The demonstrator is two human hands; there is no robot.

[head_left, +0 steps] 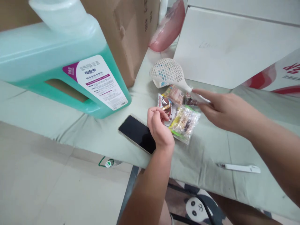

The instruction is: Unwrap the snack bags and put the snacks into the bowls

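My right hand (225,109) grips the handle of a white slotted ladle (170,70), its perforated bowl tilted above a white cup-like object (160,83). My left hand (160,126) has its fingers curled in, beside several wrapped snacks and over the edge of a black-screened phone (137,132); whether it holds anything is hidden. Among the snacks are a brown-and-white packet (165,104), a clear packet with green edges (186,122) and a pinkish packet (175,94).
A large jug of green liquid (112,72) stands at the left, before a cardboard box (133,37). Behind are a pink translucent object (168,28) and a white box (217,47). A white pen-like tool (241,168) lies at the right on the cloth-covered table (98,137).
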